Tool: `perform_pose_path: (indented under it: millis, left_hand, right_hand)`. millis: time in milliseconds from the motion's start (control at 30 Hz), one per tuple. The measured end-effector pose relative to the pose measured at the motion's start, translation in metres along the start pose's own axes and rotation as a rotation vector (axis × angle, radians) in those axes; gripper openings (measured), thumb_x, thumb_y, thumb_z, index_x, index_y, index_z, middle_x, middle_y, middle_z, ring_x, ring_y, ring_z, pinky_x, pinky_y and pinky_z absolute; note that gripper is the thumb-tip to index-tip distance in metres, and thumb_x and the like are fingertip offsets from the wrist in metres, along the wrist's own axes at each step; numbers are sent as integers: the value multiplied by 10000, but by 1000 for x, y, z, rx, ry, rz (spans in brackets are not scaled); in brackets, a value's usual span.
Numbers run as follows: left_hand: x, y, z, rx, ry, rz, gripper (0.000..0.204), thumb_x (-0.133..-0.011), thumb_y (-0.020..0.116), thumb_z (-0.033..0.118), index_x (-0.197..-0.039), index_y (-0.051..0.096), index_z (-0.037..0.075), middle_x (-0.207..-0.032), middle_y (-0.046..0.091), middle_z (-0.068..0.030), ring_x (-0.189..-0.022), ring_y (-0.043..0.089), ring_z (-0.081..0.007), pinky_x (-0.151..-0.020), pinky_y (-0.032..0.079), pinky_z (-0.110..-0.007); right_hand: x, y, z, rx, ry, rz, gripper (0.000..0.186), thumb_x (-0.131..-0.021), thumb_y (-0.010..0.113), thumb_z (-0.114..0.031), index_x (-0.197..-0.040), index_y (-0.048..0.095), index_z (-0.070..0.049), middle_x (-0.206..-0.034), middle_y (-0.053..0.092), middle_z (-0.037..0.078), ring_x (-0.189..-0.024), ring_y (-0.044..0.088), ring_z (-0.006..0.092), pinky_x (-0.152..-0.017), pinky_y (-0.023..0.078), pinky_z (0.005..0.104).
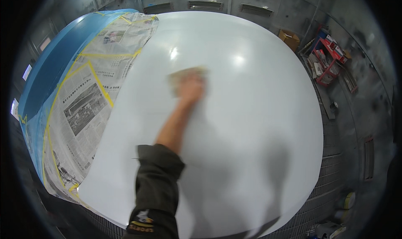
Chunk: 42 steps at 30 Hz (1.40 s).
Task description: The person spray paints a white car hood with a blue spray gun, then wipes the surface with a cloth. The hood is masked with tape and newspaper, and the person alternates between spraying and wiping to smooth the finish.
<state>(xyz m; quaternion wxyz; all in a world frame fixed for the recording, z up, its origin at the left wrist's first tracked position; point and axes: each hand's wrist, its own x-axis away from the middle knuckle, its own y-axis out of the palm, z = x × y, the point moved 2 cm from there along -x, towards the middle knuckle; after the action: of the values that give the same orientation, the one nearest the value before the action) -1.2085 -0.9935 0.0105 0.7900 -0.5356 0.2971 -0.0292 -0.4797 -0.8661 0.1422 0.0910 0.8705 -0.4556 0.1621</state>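
My left hand (191,89), blurred by motion, is pressed over a pale tan cloth or pad (177,79) on a large, glossy white panel (259,105), like a vehicle's bonnet. Its fingers appear wrapped on the pad. The forearm, in a dark rolled sleeve, reaches up from the lower middle, and shadows fall on the panel below and right of it. Newspaper masking (90,113) with yellow tape runs along the panel's left side, beside blue plastic sheeting (52,54). My right hand is out of view.
Grey metal walls with vents (205,5) surround the panel. At the upper right stand a cardboard box (288,38) and a red rack (326,67) of supplies. A grated floor (328,176) shows at the right, with tape rolls (348,200) and equipment at the lower right.
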Motion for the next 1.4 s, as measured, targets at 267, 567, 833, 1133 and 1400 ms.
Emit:
perform_pose_path:
  millis: [267, 567, 833, 1133, 1400]
  left_hand:
    - [-25, -1, -24, 34, 21, -264, 508, -999, 376, 281, -1464, 415, 80, -1551, 357, -155, -1438, 313, -341, -1177, 224, -534]
    - [-36, -60, -267, -116, -658, -295, 630, -1030, 237, 483, -1570, 222, 158, -1644, 176, 3, -1520, 115, -262, -1215, 87, -522]
    - [-145, 33, -184, -138, -250, -276, 609, -1012, 323, 456, -1532, 325, 140, -1611, 274, -57, -1491, 216, -313, -1201, 140, -551]
    - [-133, 48, 45, 91, 336, -373, 560, -1026, 303, 397, -1512, 358, 124, -1601, 291, -60, -1502, 185, -285, -1207, 135, -551]
    - [-76, 2, -22, 138, 488, -418, 471, -1008, 392, 315, -1452, 442, 163, -1573, 333, -87, -1467, 254, -310, -1190, 204, -491]
  right_hand:
    - [5, 14, -8, -11, -10, 67, 399, -1001, 546, -423, -1250, 493, -116, -1130, 600, 74, -754, 609, 191, -634, 558, 380]
    - [-5, 9, -13, -110, 55, 80, 305, -1026, 512, -381, -1244, 498, -168, -1151, 599, 42, -714, 568, 175, -591, 555, 387]
    - [-27, 26, -15, -37, 61, 214, 311, -1019, 531, -365, -1237, 508, -144, -1125, 600, 50, -710, 563, 165, -584, 543, 364]
    - [-45, 49, -26, 16, 28, 303, 327, -1007, 561, -337, -1222, 529, -93, -1063, 604, 58, -702, 554, 145, -574, 513, 318]
    - [-61, 44, -14, -74, 56, 148, 328, -1001, 574, -324, -1205, 542, -70, -1010, 616, 50, -691, 518, 129, -580, 477, 295]
